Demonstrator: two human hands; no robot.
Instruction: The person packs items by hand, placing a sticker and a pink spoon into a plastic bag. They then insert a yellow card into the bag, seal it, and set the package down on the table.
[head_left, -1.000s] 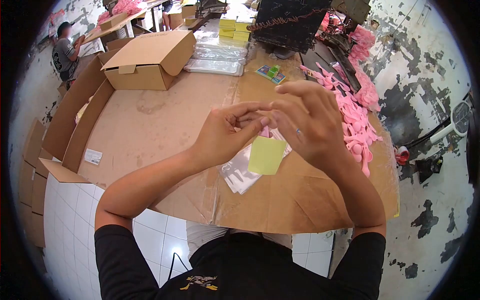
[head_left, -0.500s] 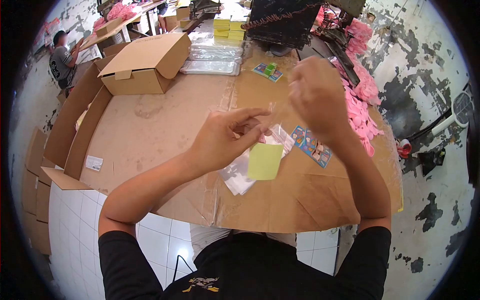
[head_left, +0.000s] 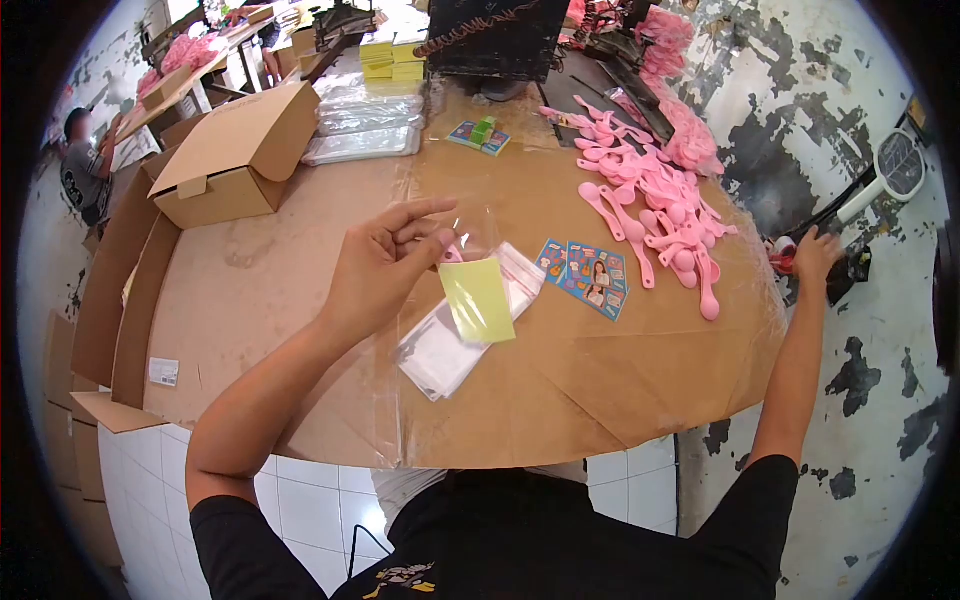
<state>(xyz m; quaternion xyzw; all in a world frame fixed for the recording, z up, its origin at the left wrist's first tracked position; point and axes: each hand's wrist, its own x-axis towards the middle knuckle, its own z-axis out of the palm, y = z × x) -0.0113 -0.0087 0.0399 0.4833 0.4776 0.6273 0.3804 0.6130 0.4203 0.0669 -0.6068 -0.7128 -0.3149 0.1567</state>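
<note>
My left hand (head_left: 385, 255) is pinched on a clear plastic bag (head_left: 478, 228) with a yellow card (head_left: 478, 300) and a bit of something pink at its top. Below the card, a stack of clear plastic bags (head_left: 440, 350) lies on the cardboard-covered table. My right hand (head_left: 817, 258) is stretched out past the table's right edge, beside a red object (head_left: 785, 256) whose kind I cannot make out. Its fingers are partly hidden, so whether they grip anything does not show. Blue printed cards (head_left: 597, 280) lie right of the bags.
Pink plastic spoons (head_left: 665, 200) are heaped at the right. A cardboard box (head_left: 235, 150) and packs of plastic bags (head_left: 365, 130) stand back left. A green clip (head_left: 483, 130) sits on blue cards. An electric swatter (head_left: 898, 165) is at the wall; a person (head_left: 88, 165) is far left.
My right hand has swung from above the table out to the far right, beyond its edge. My left hand still holds the bag with the yellow card. The view has shifted to the right.
</note>
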